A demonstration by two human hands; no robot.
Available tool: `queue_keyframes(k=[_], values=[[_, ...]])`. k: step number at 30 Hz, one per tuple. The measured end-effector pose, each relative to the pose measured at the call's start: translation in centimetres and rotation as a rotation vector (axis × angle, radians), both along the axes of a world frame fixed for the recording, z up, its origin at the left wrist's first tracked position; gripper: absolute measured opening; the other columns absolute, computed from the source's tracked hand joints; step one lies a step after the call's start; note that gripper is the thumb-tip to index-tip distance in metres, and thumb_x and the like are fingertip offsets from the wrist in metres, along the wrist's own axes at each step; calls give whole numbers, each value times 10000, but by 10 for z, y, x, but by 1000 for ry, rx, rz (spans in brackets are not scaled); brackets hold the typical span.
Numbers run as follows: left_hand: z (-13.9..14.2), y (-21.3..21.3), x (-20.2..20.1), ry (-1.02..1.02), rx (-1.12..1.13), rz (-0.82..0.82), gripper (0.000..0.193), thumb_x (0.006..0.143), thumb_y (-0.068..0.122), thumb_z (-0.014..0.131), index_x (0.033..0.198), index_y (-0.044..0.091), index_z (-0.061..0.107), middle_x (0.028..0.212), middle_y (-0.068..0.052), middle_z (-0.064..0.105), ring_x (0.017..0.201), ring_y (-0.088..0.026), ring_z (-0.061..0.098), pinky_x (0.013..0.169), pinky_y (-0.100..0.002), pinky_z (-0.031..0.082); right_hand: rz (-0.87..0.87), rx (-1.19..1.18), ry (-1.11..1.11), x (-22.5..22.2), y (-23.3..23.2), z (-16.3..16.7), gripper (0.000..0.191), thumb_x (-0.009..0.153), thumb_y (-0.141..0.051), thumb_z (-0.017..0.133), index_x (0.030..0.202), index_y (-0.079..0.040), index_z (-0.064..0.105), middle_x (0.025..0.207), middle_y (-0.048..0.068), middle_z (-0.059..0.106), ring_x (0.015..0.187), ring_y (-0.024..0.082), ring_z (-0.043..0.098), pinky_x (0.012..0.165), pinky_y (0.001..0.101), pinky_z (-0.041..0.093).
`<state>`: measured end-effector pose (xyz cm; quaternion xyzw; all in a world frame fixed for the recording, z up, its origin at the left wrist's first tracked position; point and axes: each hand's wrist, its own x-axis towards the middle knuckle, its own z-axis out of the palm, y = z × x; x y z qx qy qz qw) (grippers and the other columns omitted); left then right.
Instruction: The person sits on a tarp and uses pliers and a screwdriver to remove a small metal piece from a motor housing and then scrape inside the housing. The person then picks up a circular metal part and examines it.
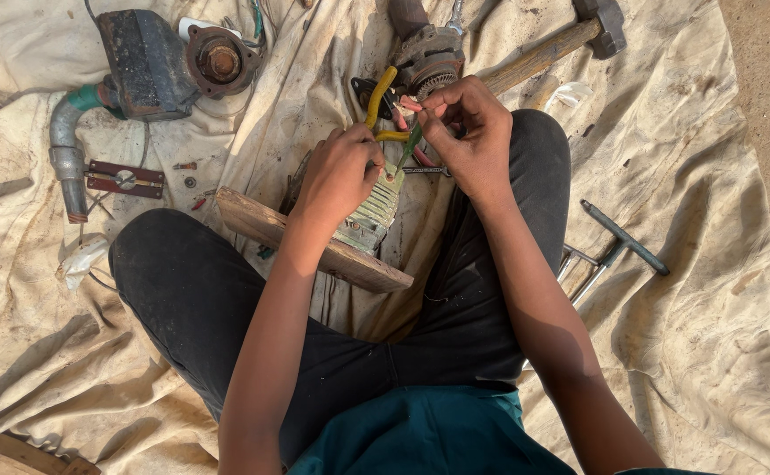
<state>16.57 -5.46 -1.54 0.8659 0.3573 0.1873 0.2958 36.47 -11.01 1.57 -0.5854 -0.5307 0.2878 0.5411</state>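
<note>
Canvas cloth (pixel 711 334), stained and creased, lies under everything. Far left, one grey pipe elbow (pixel 66 149) joins a dark pump housing (pixel 143 62), with a rusty round flange (pixel 220 60) just beside it. Across your lap sits one wooden board (pixel 315 246), carrying a pale green finned part (pixel 369 215). Your left hand (pixel 339 176) is clenched on yellow-handled pliers (pixel 380 98) above that part. Your right hand (pixel 466 132) pinches thin red and green wires (pixel 410 141) between its fingers. Beyond them sits one motor core (pixel 429 62). Right of it lies one hammer (pixel 570 40); by your knee, one T-handle wrench (pixel 623 237).
</note>
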Motion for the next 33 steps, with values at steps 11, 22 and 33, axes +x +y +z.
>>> queue_keyframes(k=[11, 22, 33], values=[[-1, -1, -1, 50, -4, 1, 94, 830, 91, 782, 917, 71, 750, 1072, -66, 668, 1045, -286, 645, 910, -426, 531, -41, -38, -2, -1, 0, 3, 110, 964, 17, 763, 1000, -25, 667, 930, -20, 649, 801, 11, 606, 702, 180, 490], [0, -1, -2, 11, -6, -5, 103, 818, 70, 771, 917, 69, 744, 1043, -76, 650, 1007, -302, 634, 868, -449, 514, -93, -79, -11, -1, 0, 0, 113, 948, 4, 779, 984, -16, 674, 876, -27, 653, 770, 3, 588, 673, 173, 473], [-1, -6, 3, 64, 109, 8, 220, 840, 122, 783, 967, -38, 700, 1071, -144, 617, 1003, -336, 601, 873, -458, 500, -85, -65, 20, -1, -2, 1, 102, 956, 11, 770, 969, -2, 669, 880, -4, 660, 784, 24, 617, 703, 194, 509]])
